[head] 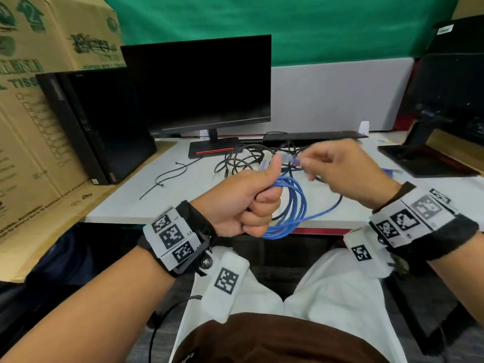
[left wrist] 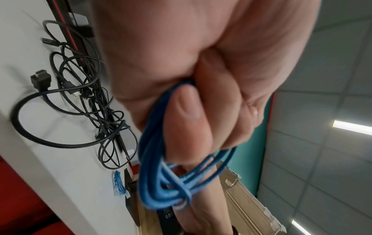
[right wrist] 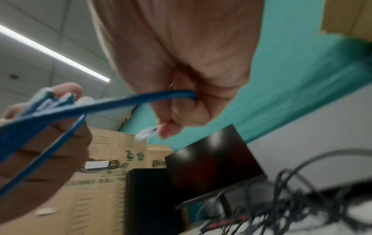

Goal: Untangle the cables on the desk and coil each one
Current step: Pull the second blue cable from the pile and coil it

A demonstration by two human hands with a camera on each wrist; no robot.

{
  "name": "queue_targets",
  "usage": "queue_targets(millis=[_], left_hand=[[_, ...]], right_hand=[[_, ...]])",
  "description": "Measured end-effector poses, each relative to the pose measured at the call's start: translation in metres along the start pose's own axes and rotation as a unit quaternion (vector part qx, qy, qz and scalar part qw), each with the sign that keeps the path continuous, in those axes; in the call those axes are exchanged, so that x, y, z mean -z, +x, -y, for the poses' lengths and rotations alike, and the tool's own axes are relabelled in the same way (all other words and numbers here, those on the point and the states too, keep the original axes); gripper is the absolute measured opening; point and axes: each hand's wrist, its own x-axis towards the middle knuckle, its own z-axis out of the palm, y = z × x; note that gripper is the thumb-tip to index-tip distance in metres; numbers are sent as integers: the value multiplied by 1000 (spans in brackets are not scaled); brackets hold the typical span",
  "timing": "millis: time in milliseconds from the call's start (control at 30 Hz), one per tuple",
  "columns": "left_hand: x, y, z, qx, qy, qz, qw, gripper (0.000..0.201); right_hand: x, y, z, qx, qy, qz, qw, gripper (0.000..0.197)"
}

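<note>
Blue cable (head: 290,205) coils sit gripped in the left hand (head: 241,203) at frame centre; the right hand (head: 340,171), pinching the plug end (head: 293,159), should wrap it snugly round them.

The left hand (head: 242,203) grips a coiled blue cable (head: 290,208) while the right hand (head: 343,171) pinches its end above tangled black cables (head: 243,158).

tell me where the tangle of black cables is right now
In the head view the black cables lie on the white desk, right of the monitor stand, beyond both hands.
</note>
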Motion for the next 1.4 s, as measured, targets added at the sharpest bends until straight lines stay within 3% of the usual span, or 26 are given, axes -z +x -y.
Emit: queue_targets(millis=[67,167,333,500,633,733,800,900,1033,1200,1300,1400], left_hand=[[-2,-4,1,-2,8,14,1000,58],[3,-6,-3,-7,-5,-12,1000,61],[10,-6,-3,-12,-3,-87,996,61],[4,3,3,-5,-11,-125,992,58],[3,9,5,0,-35,-178,983,58],[2,11,8,11,-49,-193,980,54],[3,11,8,22,-60,-189,980,52],[3,10,6,32,-73,-190,979,55],[0,11,4,36,-70,-194,978,58],[0,10,5,50,-87,-178,979,61],[-1,12,7,46,-90,-180,978,61],[-1,13,9,41,-86,-185,978,62]], right_hand=[[-9,-6,4,24,-25,114,993,10],[-14,-11,11,37,27,198,979,10],[-16,-14,17,-42,200,227,952,22],[-24,-21,21,-50,303,238,921,58],[-34,-26,20,-11,224,198,954,48],[-44,-26,18,53,168,107,979,45],[-47,-27,17,107,133,55,984,33],[-51,-29,15,151,89,9,984,20],[-53,-29,12,164,56,-54,983,18],[-55,-32,7,288,-62,-113,949,24],[-56,-33,4,290,-41,-112,950,21],[-54,-31,6,238,50,-99,965,14]])
